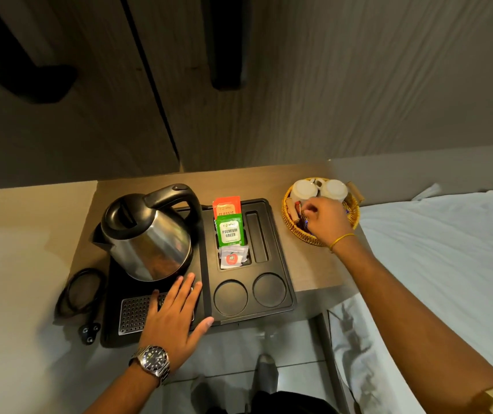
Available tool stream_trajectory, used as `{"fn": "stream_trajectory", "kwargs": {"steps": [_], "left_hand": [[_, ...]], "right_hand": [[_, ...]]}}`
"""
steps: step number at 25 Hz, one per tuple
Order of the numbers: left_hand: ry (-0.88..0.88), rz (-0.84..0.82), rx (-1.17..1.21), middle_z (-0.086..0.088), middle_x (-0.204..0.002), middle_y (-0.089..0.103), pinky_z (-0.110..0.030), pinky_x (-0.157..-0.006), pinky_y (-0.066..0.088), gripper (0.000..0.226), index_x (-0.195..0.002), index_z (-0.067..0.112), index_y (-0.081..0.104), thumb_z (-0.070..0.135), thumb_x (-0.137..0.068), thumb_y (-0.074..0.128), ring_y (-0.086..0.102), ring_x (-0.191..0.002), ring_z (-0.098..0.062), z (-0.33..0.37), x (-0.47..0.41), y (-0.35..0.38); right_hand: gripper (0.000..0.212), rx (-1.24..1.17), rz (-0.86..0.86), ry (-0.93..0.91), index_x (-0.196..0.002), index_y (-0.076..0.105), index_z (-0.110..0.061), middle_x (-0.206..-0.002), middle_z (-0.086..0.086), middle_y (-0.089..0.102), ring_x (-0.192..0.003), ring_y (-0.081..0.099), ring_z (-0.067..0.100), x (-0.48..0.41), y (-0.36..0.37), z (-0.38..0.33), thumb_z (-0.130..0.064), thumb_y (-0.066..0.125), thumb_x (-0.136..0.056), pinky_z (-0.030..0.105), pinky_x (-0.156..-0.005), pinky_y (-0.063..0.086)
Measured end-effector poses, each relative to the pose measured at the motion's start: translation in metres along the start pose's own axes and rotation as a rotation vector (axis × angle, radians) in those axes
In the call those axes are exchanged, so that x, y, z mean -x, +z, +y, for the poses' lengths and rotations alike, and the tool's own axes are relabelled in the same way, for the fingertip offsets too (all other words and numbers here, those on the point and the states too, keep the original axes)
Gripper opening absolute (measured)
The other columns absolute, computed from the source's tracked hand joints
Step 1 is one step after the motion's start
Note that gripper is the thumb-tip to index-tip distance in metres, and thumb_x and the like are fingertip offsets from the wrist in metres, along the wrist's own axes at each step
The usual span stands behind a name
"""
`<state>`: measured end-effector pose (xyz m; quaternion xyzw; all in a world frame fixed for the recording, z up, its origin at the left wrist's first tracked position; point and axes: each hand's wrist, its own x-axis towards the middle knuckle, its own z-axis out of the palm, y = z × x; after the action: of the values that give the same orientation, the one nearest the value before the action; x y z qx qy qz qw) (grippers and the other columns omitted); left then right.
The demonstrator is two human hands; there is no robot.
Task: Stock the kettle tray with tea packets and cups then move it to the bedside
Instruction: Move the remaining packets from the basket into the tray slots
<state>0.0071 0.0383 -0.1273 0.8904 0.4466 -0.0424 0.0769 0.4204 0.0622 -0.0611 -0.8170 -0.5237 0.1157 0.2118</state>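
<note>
A black kettle tray (pixel 281 264) lies on a wooden ledge. A steel kettle (pixel 149 234) stands on its left half. Its packet slots hold an orange packet (pixel 227 206), a green packet (pixel 229 233) and a small white sachet (pixel 233 258). The long slot and both round cup recesses (pixel 230 297) are bare. My left hand (pixel 176 312) rests flat on the tray's front, over the drip grille. My right hand (pixel 324 221) reaches into a wicker basket (pixel 299 231), fingers pinched on small packets (pixel 302 218). Two white cups (pixel 305 189) sit upside down in the basket.
A black power cord with plug (pixel 81 297) lies coiled left of the tray. Wooden cabinet doors (pixel 90 115) rise behind the ledge. A white-sheeted bed (pixel 448 249) runs along the right. My feet show on the tiled floor (pixel 293 348) below.
</note>
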Motion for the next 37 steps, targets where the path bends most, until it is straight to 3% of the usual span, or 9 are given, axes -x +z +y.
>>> {"fn": "stream_trajectory", "kwargs": {"steps": [3,6,14,20,22,28,31,33,37], "left_hand": [[0.004,0.008,-0.005,-0.004,-0.168,0.029,-0.067,-0.112,0.039,0.081,-0.158,0.018,0.039,0.071,-0.098,0.021,0.031,-0.154,-0.025,0.003,-0.001,-0.002],[0.003,0.009,-0.007,-0.005,-0.167,0.031,-0.067,-0.111,0.040,0.080,-0.156,0.017,0.041,0.069,-0.097,0.026,0.033,-0.152,-0.026,0.004,0.000,-0.004],[-0.001,-0.007,-0.010,-0.006,-0.167,0.031,-0.066,-0.111,0.039,0.082,-0.157,0.017,0.039,0.071,-0.098,0.019,0.032,-0.153,-0.026,0.007,-0.001,-0.008],[-0.010,-0.019,-0.014,-0.005,-0.168,0.029,-0.066,-0.112,0.038,0.082,-0.158,0.017,0.038,0.071,-0.099,0.019,0.031,-0.153,-0.026,0.007,-0.001,-0.009],[-0.014,-0.022,-0.012,-0.005,-0.168,0.030,-0.066,-0.112,0.038,0.082,-0.157,0.017,0.038,0.071,-0.098,0.021,0.031,-0.153,-0.025,0.008,-0.001,-0.010],[-0.020,-0.032,-0.011,-0.005,-0.169,0.029,-0.066,-0.111,0.040,0.082,-0.158,0.018,0.037,0.072,-0.099,0.020,0.030,-0.154,-0.024,0.007,-0.002,-0.009],[-0.024,-0.032,-0.006,-0.004,-0.169,0.029,-0.065,-0.111,0.040,0.082,-0.158,0.019,0.037,0.073,-0.099,0.021,0.029,-0.154,-0.024,0.007,-0.001,-0.009],[-0.027,-0.036,0.000,-0.004,-0.169,0.029,-0.065,-0.112,0.040,0.082,-0.158,0.019,0.038,0.073,-0.098,0.021,0.029,-0.154,-0.024,0.008,-0.002,-0.010],[-0.035,-0.033,0.005,-0.004,-0.168,0.030,-0.065,-0.112,0.039,0.082,-0.157,0.019,0.041,0.073,-0.098,0.021,0.029,-0.154,-0.023,0.008,-0.001,-0.010]], "right_hand": [[0.024,0.112,-0.154,0.100,-0.109,0.076,-0.016,-0.112,0.015,0.074,-0.106,0.067,0.035,-0.010,-0.018,0.042,-0.007,0.066,-0.088,0.043,-0.092,0.057],[0.033,0.243,-0.421,-0.026,-0.121,0.072,-0.021,-0.125,0.010,0.070,-0.113,0.064,0.030,-0.012,-0.019,0.055,-0.009,0.069,-0.091,0.042,-0.096,0.056],[0.019,0.348,-0.527,-0.253,-0.102,0.071,-0.025,-0.113,0.003,0.071,-0.104,0.064,0.023,-0.034,-0.023,0.051,-0.016,0.075,-0.087,0.036,-0.093,0.055],[0.054,0.278,-0.594,-0.293,-0.130,0.060,-0.026,-0.130,-0.002,0.063,-0.120,0.059,0.019,-0.039,-0.021,0.052,-0.015,0.081,-0.080,0.038,-0.103,0.052],[0.049,0.303,-0.611,-0.319,-0.125,0.066,-0.026,-0.125,-0.001,0.062,-0.118,0.060,0.020,-0.042,-0.021,0.053,-0.017,0.082,-0.080,0.038,-0.102,0.053],[0.026,0.185,-0.561,-0.217,-0.100,0.072,-0.029,-0.108,-0.002,0.067,-0.105,0.063,0.019,-0.042,-0.035,0.063,-0.018,0.084,-0.079,0.032,-0.089,0.055],[0.025,0.093,-0.358,-0.182,-0.094,0.068,-0.036,-0.102,-0.006,0.070,-0.098,0.062,0.016,-0.031,-0.049,0.053,-0.021,0.082,-0.079,0.018,-0.087,0.037],[0.024,-0.008,-0.189,-0.246,-0.091,0.066,-0.036,-0.097,-0.008,0.069,-0.090,0.061,0.012,-0.013,-0.048,0.029,-0.022,0.080,-0.078,0.011,-0.080,0.033],[0.019,-0.121,-0.155,-0.450,-0.089,0.063,-0.026,-0.092,-0.008,0.059,-0.081,0.057,0.010,0.036,0.002,-0.040,-0.015,0.067,-0.075,0.023,-0.068,0.049]]}}
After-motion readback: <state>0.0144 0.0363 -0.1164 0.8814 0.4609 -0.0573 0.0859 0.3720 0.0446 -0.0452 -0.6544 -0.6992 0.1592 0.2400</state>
